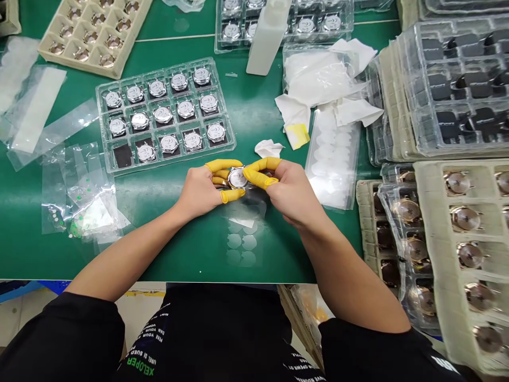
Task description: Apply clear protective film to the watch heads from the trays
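Observation:
A silver watch case (237, 178), its round back turned up, is held between my two hands over the green table. My left hand (204, 185), with yellow finger cots on its fingertips, is closed around the case's left side. From the right, my right hand (282, 183), also in yellow finger cots, has its fingers at the case's edge; whether they pinch anything else is hidden. Just below lies a clear sheet with round film stickers (242, 243). Beyond my left hand stands a clear tray (233, 146) of similar watch cases, one front-left pocket showing only black padding.
A white bottle (268, 40) stands at the back. White wipes (318, 74) and a sheet of round stickers (333, 159) lie to the right. Stacked trays (425, 154) line the right edge. Plastic scraps (85, 204) lie left, below a beige tray (115, 66) of watch cases.

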### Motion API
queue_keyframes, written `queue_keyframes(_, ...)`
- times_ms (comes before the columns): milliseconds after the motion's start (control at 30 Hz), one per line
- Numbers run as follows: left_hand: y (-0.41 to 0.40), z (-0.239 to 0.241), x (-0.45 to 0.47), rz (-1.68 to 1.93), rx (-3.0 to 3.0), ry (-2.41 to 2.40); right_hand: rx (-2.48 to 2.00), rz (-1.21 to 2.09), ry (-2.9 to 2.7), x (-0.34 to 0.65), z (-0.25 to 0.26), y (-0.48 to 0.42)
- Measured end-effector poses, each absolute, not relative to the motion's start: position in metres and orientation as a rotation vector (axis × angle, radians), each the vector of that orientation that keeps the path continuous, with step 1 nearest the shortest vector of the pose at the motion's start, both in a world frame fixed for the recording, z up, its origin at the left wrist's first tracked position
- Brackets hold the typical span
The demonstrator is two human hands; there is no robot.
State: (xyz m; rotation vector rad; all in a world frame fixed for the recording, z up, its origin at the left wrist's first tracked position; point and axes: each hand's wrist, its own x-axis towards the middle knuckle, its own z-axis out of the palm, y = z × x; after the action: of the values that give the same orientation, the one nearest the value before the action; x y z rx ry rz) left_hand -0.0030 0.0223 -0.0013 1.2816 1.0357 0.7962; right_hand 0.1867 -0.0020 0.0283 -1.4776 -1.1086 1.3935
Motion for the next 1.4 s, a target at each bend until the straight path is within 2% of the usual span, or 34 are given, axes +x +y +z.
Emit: queue_keyframes(1400, 0.0218, 0.0002, -0.0031, 0.783, 1.293, 1.045, -1.527, 1.290, -1.221, 0.1858, 0.0223, -0.0012)
